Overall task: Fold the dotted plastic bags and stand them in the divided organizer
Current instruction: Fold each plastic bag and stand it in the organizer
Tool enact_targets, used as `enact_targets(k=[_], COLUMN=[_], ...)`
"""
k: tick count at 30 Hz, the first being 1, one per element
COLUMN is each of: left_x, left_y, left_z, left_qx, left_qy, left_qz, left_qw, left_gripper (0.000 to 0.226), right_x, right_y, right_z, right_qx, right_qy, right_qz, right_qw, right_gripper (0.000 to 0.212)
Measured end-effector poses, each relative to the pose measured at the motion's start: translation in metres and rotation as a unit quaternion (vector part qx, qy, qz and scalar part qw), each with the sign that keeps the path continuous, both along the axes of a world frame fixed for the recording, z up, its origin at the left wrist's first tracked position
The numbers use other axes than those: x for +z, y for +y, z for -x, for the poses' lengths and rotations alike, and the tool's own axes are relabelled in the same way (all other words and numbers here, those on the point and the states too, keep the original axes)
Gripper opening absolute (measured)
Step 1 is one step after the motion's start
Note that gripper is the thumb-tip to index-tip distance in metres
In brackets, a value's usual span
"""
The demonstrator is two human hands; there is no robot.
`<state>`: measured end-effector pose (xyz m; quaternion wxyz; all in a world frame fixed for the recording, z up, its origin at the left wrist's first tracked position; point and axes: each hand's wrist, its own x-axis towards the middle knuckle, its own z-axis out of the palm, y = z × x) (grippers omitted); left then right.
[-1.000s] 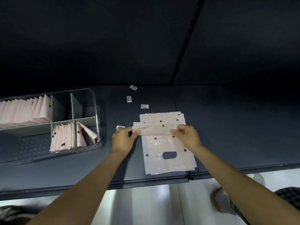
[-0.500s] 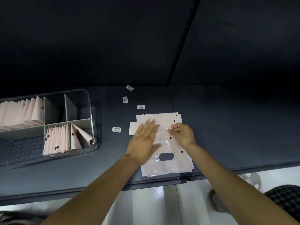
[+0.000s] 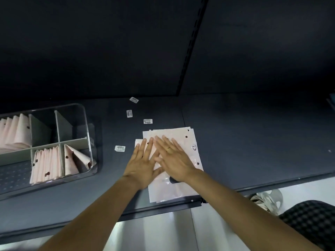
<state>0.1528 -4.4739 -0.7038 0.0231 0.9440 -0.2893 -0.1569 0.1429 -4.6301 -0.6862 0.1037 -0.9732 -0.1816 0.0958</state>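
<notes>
While both palms lie flat on the stack of dotted plastic bags (image 3: 188, 142), nothing is being pinched: the left hand (image 3: 143, 165) has its fingers spread straight over the stack's left side, and the right hand (image 3: 174, 158) lies just beside it, fingers straight too, a ring on one of them. The two hands touch or overlap near the thumbs. A folded strip of the top bag pokes out past the left fingertips. That stack sits on the dark shelf (image 3: 253, 142), near its front edge. Well off to the left stands the clear divided organizer (image 3: 87, 124), with folded bags (image 3: 47, 163) upright in its front compartments, two more leaning in the front right one, and others in the back left. Four small barcode labels (image 3: 147, 121) lie scattered on the shelf beyond and beside the stack
</notes>
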Motion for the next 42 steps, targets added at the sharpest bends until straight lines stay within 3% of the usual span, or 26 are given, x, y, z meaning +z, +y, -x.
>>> enact_targets(k=[8,14,21,24,29,32,34,36,38,40,42], left_x=[-0.003,0.006,0.023,0.031,0.042,0.04,0.033,0.023,0.019,0.017,0.016], left_y=[0.009,0.007,-0.002,-0.01,-0.012,-0.002,0.011,0.023,0.029,0.03,0.03], left_z=[-0.005,-0.009,0.003,0.003,0.01,0.031,0.044,0.053,0.055,0.054,0.053], left_qx=[-0.018,0.004,0.034,0.04,0.037,0.019,0.025,0.031,0.032,0.036,0.035], left_qy=[0.002,0.04,-0.045,-0.03,-0.057,-0.097,-0.066,-0.011,0.005,0.014,0.024], left_qz=[0.018,0.029,-0.018,-0.006,0.007,0.078,0.134,0.162,0.163,0.174,0.175], left_qw=[1.0,0.999,0.998,0.999,0.998,0.992,0.988,0.986,0.986,0.984,0.984], left_gripper=[0.086,0.085,0.071,0.069,0.049,0.039,0.049,0.054,0.055,0.055,0.053], right_x=[-0.008,0.009,0.022,0.031,0.051,0.043,0.039,0.035,0.029,0.025,0.021], right_y=[-0.059,-0.052,-0.051,-0.044,-0.022,-0.003,-0.001,-0.007,-0.014,-0.017,-0.017], right_z=[0.012,-0.004,-0.008,-0.002,0.025,0.051,0.064,0.07,0.067,0.06,0.052], right_qx=[0.015,0.026,0.079,0.098,0.147,0.152,0.161,0.143,0.093,0.016,-0.011], right_qy=[-0.003,-0.04,-0.036,-0.099,-0.216,-0.235,-0.188,-0.114,-0.038,0.032,0.048], right_qz=[0.115,0.101,0.185,0.211,0.137,0.038,0.003,-0.007,-0.039,-0.092,-0.112], right_qw=[0.993,0.994,0.979,0.967,0.956,0.959,0.969,0.983,0.994,0.995,0.993], right_gripper=[0.068,0.051,0.044,0.03,0.018,0.012,0.017,0.044,0.057,0.052,0.045])
